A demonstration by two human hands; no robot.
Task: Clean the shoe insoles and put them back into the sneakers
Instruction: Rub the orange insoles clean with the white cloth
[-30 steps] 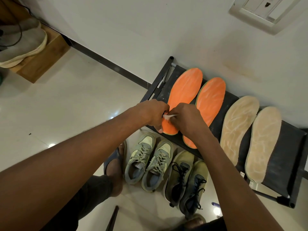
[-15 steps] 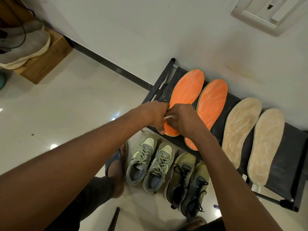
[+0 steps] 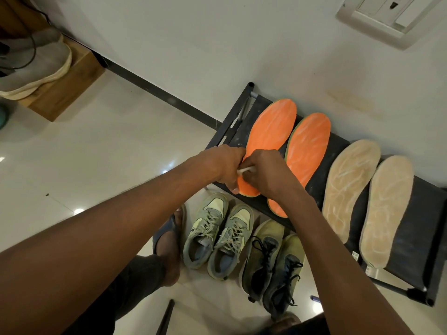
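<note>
Two orange insoles and two beige insoles lie side by side on a black rack. Over the heel of the left orange insole, my left hand and my right hand meet, and both pinch a small white piece between them. What the piece is cannot be told. On the floor below stand a pale green sneaker pair and a darker olive pair.
A white wall with a switch plate rises behind the rack. A wooden box with a grey shoe on it stands at the far left. My sandalled foot is beside the green sneakers on the glossy floor.
Both hands stay together on the white piece above the orange insole's heel; only the view has shifted slightly.
</note>
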